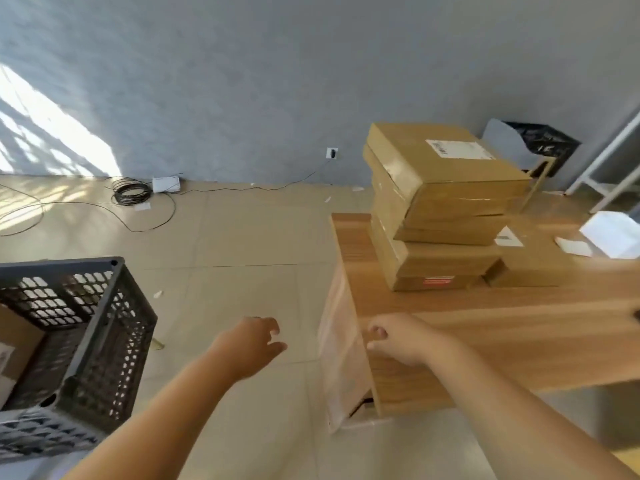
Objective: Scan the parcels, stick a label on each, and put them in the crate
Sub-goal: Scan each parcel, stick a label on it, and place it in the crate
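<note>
My left grip (pixel 258 344) hangs open and empty; my right grip (pixel 394 339) curls loosely, empty, parcels (pixel 446 209) stacked beyond it, crate (pixel 104 341) left.

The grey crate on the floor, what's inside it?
The grey crate holds at least one brown cardboard parcel, showing at its left side. Its walls and the picture's edge hide the rest.
</note>
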A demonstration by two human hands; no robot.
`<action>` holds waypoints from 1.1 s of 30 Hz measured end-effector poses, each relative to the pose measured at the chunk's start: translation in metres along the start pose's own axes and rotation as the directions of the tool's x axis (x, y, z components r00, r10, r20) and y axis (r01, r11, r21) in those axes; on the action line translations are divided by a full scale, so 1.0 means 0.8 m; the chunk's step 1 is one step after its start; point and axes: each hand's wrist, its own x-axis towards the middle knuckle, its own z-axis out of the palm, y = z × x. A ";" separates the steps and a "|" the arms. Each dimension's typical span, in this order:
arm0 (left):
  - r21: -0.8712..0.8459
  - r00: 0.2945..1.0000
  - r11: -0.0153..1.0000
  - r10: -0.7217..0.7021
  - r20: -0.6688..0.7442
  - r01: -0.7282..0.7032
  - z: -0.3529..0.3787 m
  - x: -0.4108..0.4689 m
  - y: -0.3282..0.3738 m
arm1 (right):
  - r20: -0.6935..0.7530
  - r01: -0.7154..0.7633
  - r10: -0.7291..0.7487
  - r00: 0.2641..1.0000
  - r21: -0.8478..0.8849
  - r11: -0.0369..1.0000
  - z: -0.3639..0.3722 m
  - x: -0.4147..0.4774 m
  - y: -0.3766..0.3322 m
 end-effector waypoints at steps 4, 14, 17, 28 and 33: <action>-0.028 0.999 0.998 0.052 -0.003 -0.052 0.031 0.009 0.101 | -0.072 -0.035 0.036 0.997 0.012 0.999 -0.023 -0.045 0.103; 0.033 0.968 0.967 0.252 0.004 -0.252 0.072 0.053 0.299 | -0.169 -0.183 0.202 0.965 0.121 0.976 -0.083 -0.117 0.302; 0.046 0.952 0.951 0.306 0.023 -0.307 0.082 0.087 0.348 | -0.172 -0.220 0.248 0.953 0.168 0.961 -0.097 -0.118 0.351; -0.079 0.869 0.888 0.460 0.183 -0.453 0.154 0.263 0.521 | -0.062 -0.355 0.383 0.922 0.264 0.897 -0.157 -0.056 0.542; -0.099 0.866 0.890 0.455 0.205 -0.444 0.180 0.333 0.582 | -0.081 -0.384 0.431 0.899 0.331 0.862 -0.172 -0.017 0.619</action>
